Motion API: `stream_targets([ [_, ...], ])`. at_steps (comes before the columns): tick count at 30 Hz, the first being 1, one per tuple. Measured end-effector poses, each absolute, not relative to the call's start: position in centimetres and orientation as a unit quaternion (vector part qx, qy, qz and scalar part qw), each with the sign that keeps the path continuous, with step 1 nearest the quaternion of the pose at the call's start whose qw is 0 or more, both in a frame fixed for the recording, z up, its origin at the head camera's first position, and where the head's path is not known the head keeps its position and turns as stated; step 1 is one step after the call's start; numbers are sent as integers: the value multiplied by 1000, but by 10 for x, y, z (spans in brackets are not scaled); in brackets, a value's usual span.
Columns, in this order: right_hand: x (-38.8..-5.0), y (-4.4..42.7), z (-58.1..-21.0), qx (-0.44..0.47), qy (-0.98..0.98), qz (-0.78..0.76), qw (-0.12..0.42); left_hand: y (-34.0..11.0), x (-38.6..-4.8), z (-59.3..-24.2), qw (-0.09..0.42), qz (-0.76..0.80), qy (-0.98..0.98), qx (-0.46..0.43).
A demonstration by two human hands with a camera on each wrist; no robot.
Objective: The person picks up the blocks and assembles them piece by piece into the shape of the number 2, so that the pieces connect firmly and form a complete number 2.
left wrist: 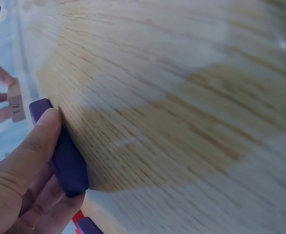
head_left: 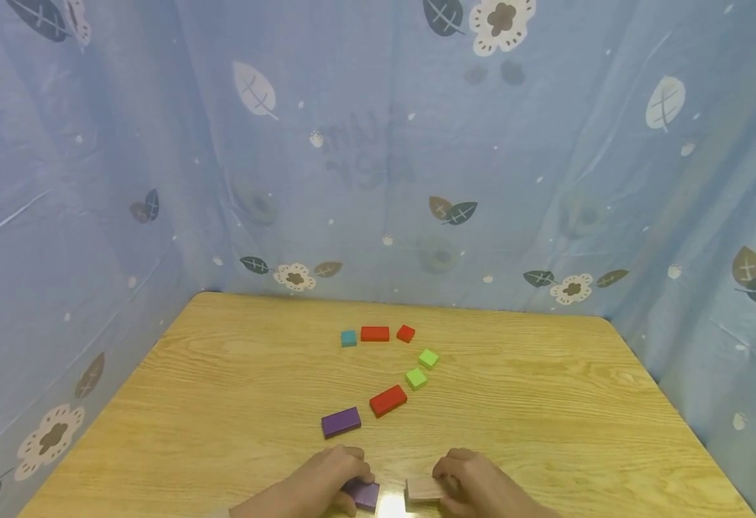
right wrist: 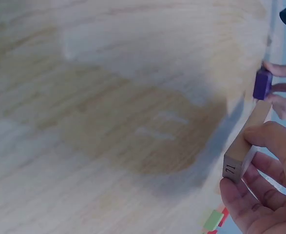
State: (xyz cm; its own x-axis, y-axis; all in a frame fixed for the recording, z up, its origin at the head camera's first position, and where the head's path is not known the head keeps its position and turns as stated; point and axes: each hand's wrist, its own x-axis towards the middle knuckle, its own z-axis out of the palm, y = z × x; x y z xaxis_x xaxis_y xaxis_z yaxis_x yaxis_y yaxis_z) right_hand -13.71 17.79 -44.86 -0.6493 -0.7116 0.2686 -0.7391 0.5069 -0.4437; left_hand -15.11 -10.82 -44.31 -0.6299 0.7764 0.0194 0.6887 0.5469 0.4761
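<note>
My left hand (head_left: 331,478) pinches a purple block (head_left: 363,494) between thumb and fingers at the table's near edge. The same purple block (left wrist: 69,156) shows up close in the left wrist view. Just to the right, my right hand (head_left: 475,483) grips a plain wooden block (head_left: 421,490). Its end bears the printed number 71, readable on the wooden block (right wrist: 236,158) in the right wrist view. A small gap separates the two held blocks. Nearest beyond the left hand lies another purple block (head_left: 342,422).
On the wooden table (head_left: 533,388), a curved row runs away from me: a red block (head_left: 388,401), two green cubes (head_left: 416,378), a small red cube (head_left: 406,333), a longer red block (head_left: 375,334) and a blue cube (head_left: 348,338). A patterned blue curtain (head_left: 378,144) encloses the table's back and sides.
</note>
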Motion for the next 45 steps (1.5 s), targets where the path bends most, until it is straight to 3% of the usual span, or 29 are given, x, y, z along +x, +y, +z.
stream_targets([
  [13,-140,170,-444,416,-866,279,1,-108,-151,-442,105,225,878,410],
  [30,-141,159,-447,435,-860,263,32,-106,-149,-442,98,207,883,409],
  [45,-141,153,-447,433,-861,268,0,-106,-151,-441,86,196,882,420],
])
